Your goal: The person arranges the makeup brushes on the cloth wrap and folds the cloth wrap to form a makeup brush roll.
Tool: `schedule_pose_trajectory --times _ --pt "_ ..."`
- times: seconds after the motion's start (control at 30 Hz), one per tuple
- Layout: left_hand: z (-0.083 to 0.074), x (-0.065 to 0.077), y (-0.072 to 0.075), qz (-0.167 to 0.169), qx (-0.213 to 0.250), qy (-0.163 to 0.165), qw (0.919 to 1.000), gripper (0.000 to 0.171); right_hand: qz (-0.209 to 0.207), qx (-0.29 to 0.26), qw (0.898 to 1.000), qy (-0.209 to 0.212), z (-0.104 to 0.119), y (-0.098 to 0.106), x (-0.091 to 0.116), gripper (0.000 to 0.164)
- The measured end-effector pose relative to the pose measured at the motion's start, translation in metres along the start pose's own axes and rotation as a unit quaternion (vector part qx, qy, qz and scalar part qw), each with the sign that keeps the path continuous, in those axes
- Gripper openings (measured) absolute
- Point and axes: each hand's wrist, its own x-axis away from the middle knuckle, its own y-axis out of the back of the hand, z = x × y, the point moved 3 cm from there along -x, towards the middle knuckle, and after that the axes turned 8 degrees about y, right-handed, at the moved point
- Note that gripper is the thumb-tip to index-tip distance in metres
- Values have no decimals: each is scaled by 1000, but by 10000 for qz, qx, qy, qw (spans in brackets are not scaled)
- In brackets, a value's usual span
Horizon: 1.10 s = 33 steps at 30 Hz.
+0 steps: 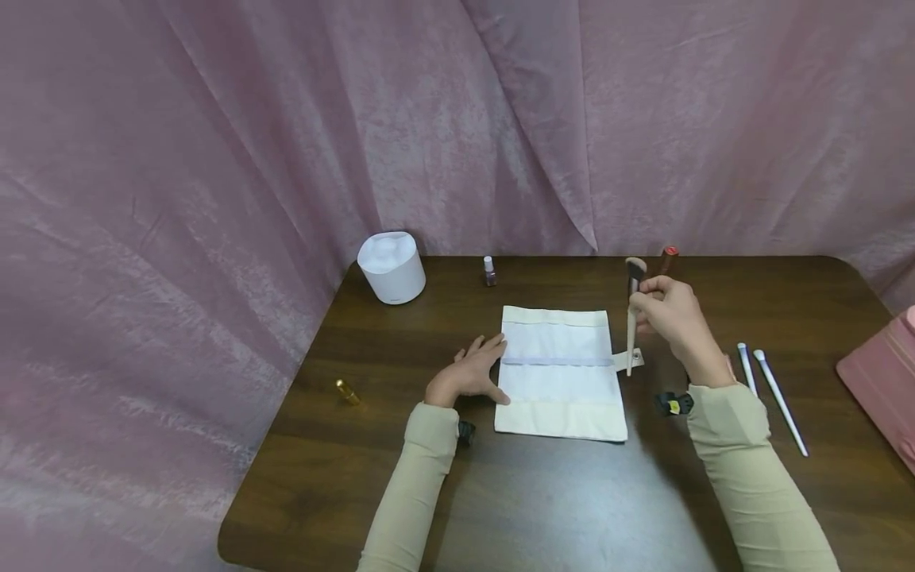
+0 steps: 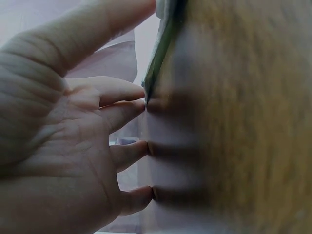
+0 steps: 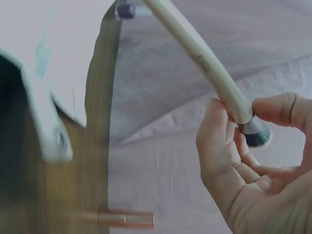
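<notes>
My right hand pinches a makeup brush between thumb and fingers near the ferrule. The brush has a pale handle and dark, light-tipped bristles. It stands nearly upright, bristles up, and its handle end overlaps the snap strap of a white cloth brush roll. The roll lies unfolded flat on the table, with a seam across its middle. At the roll's left edge rests my left hand, fingers spread. In the left wrist view the fingertips meet the table, and the thumb reaches the roll's edge.
Two thin white brushes lie right of my right forearm, before a pink bag. Behind my right hand stands a reddish-brown tube. A nail polish bottle and white container stand at the back; a gold tube lies left.
</notes>
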Motion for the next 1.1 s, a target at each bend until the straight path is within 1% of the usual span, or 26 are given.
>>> schedule_pose_trajectory --times 0.17,0.3,0.5,0.6,0.8,0.93,1.1 --pt "-3 0 0 -11 -32 8 10000 105 -42 -411 9991 42 4 -16 -7 25" --pt "-5 1 0 33 -19 7 10000 105 -207 -792 9965 166 8 -28 -11 22" --pt "-4 0 1 44 -59 11 10000 105 -512 -1615 9850 330 14 -51 -20 16" --pt "-4 0 2 23 -75 22 10000 105 -564 -1804 9812 394 16 -64 -26 15" --pt "-5 3 3 -52 -58 46 10000 106 -575 -1885 9794 451 15 -96 -37 21" --pt "-5 3 3 -45 -54 67 10000 106 -509 -1780 9819 410 11 -116 -41 24" --pt "-2 1 3 -78 -102 72 9999 107 -320 -1533 9866 462 3 -135 -44 30"
